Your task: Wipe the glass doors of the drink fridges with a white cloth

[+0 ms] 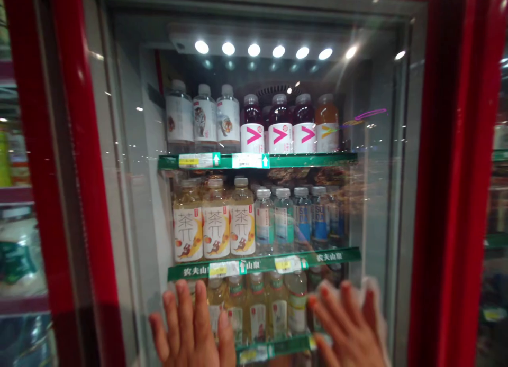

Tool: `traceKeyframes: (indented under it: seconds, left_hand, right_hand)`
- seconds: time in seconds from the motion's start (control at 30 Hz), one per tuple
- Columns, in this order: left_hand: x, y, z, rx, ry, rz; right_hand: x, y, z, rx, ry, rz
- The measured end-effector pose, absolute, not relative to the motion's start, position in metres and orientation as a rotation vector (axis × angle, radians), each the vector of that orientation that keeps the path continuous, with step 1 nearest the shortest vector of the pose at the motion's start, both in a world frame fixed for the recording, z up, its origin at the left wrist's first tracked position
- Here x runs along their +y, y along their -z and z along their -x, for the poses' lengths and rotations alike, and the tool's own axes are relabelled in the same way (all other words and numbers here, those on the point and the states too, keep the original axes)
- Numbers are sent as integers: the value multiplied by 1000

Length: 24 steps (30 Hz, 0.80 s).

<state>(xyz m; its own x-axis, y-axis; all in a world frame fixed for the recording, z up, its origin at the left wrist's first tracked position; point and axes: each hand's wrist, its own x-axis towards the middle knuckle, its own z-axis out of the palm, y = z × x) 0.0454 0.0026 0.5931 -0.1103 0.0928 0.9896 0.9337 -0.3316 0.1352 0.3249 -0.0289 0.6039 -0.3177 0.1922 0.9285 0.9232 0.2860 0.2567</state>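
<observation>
Above my left hand [193, 330] I see yellow tea bottles [216, 227]; higher up, purple drink bottles [280, 125] beneath a row of lights [254, 49].

You look into a scene lit by a row of bright spotlights [262, 49] up top, while glare streaks the glass door [377, 198] and motion blur softens your left hand [192, 330], right hand [349, 338] and the dim red frame [448, 198].

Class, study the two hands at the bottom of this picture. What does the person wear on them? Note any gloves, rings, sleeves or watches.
The left hand is ungloved, and no ring shows on its fingers. The right hand is ungloved too, with no ring visible. The picture's bottom edge cuts off both hands, so wrists, sleeves or a watch cannot be seen.
</observation>
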Motion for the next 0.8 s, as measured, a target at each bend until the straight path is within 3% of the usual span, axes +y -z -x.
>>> traceKeyframes:
  seconds: [0.1, 0.17, 0.3, 0.4, 0.53, 0.63, 0.8]
  left_hand:
    - [-1, -598, -50, -1174, 1529, 1453]
    - [-3, -602, -51, -1140, 1496, 1464]
    - [-5, -602, -42, -1121, 1479, 1503]
    - [-5, -600, -34, -1069, 1499, 1543]
    - [-7, -617, -30, -1002, 1546, 1471]
    - [-7, -643, -32, -1007, 1573, 1442]
    - [0, -663, -33, -1110, 1538, 1457]
  right_hand:
    - [-18, -668, -340, -1249, 1056, 1216]
    - [-14, -693, -312, -1262, 1051, 1221]
    - [-26, -650, -261, -1851, 1390, 804]
    - [-31, -620, -292, -1940, 1431, 763]
    - [-22, -691, -335, -1471, 1208, 1115]
    - [-13, -740, -293, -1343, 1138, 1170]
    - [-19, -686, -237, -1944, 1427, 713]
